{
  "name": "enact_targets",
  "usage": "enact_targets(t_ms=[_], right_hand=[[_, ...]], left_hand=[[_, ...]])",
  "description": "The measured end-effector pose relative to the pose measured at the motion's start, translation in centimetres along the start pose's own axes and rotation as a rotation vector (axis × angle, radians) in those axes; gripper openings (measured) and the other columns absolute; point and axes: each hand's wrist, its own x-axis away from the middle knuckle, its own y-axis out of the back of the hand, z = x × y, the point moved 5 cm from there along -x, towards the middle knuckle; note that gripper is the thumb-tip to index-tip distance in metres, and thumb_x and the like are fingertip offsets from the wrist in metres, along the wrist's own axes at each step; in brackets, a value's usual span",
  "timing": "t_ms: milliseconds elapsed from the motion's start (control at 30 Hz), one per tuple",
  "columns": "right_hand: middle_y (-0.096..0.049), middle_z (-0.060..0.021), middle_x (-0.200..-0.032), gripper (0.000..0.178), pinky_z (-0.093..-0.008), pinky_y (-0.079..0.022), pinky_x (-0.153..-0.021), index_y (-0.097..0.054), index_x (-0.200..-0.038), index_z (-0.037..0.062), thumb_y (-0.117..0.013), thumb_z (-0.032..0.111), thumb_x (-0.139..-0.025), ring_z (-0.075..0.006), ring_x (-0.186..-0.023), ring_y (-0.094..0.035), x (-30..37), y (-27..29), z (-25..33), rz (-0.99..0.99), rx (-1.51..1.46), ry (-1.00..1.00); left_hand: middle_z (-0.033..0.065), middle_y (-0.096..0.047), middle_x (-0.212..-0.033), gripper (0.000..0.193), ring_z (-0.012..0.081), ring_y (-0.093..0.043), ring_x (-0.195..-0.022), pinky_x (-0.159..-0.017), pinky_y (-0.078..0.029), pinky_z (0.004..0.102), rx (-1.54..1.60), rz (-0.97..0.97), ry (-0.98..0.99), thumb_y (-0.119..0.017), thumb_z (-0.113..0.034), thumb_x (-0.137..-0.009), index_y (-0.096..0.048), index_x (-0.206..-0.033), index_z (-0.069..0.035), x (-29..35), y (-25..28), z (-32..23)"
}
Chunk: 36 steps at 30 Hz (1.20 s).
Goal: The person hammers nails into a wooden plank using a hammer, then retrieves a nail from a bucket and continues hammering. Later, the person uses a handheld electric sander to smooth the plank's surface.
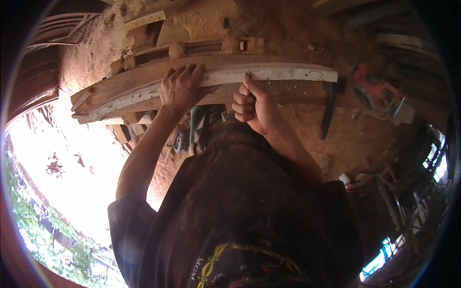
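1. In the head view, a long white strip (293, 73) lay on brown wood (293, 91)
2. The left hand (180, 91) lay over it – I couldn't tell if it gripped
3. The right hand (254, 103) was curled closed beside it – I couldn't tell on what

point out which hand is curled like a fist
The right hand, fingers curled in, thumb up at the pale strip; the left hand instead reaches across it.

Your dark T-shirt (249, 192) sinks into shadow under dim light, while daylight at left burns out the ground (72, 163); the fisheye bows the white-faced wooden strip (283, 73), and the upper right looks murky.
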Motion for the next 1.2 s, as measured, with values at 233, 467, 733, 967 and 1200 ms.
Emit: enact_targets(t_ms=[233, 467, 733, 967, 1200], right_hand=[[-0.033, 0.0071, -0.069, 0.039, -0.0251, -0.028, -0.054, -0.051, -0.085, 0.016, -0.057, 0.046, -0.109, -0.0078, -0.06, -0.031, 0.7, -1.5, 0.2, -0.165, -0.083, -0.021], [-0.073, -0.0123, -0.102, 0.055, -0.0372, -0.049, -0.088, -0.064, -0.126, 0.0006, -0.05, 0.051, -0.109, -0.0209, -0.082, -0.064, 1.1, 0.8, 1.4, -0.064, 0.558, 0.099], [-0.065, -0.0068, -0.08, 0.05, -0.0339, -0.049, -0.059, -0.064, -0.104, 0.0033, -0.049, 0.051, -0.11, -0.0161, -0.066, -0.059, -0.4, 1.3, 0.5, 0.054, 0.198, 0.043], [-0.049, -0.0003, -0.066, 0.046, -0.0262, -0.038, -0.044, -0.053, -0.084, 0.0053, -0.062, 0.044, -0.106, -0.0102, -0.053, -0.048, -0.2, 0.0, -0.8, -0.478, 0.505, 0.289], [-0.059, -0.0066, -0.077, 0.043, -0.0315, -0.053, -0.055, -0.059, -0.092, 0.0019, -0.059, 0.041, -0.108, -0.017, -0.066, -0.062, -2.6, 4.0, -1.0, -0.47, 1.03, 0.631]], left_hand=[[0.0025, -0.071, -0.103, 0.063, 0.0244, -0.073, -0.096, -0.086, -0.055, 0.0394, 0.015, -0.034, -0.002, -0.085, -0.056, -0.071, -0.066, -0.113, -0.014, 0.5, -0.3, -0.4], [0.0034, -0.072, -0.107, 0.06, 0.0263, -0.072, -0.104, -0.089, -0.056, 0.0409, 0.035, 0.004, -0.01, -0.085, -0.052, -0.073, -0.064, -0.114, -0.014, -0.1, 0.1, 0.1], [0.0053, -0.072, -0.109, 0.063, 0.028, -0.073, -0.097, -0.089, -0.055, 0.0428, 0.032, 0.088, 0.015, -0.086, -0.053, -0.073, -0.064, -0.116, -0.013, 0.1, 0.0, 0.0], [0.0062, -0.072, -0.108, 0.066, 0.0294, -0.073, -0.096, -0.087, -0.055, 0.0428, 0.006, 0.137, -0.014, -0.085, -0.057, -0.075, -0.064, -0.119, -0.013, -0.4, 0.1, -0.1], [0.0089, -0.074, -0.105, 0.066, 0.0307, -0.073, -0.1, -0.085, -0.057, 0.0445, 0.033, 0.051, -0.035, -0.083, -0.062, -0.076, -0.065, -0.116, -0.013, -0.3, -0.1, -0.1]])
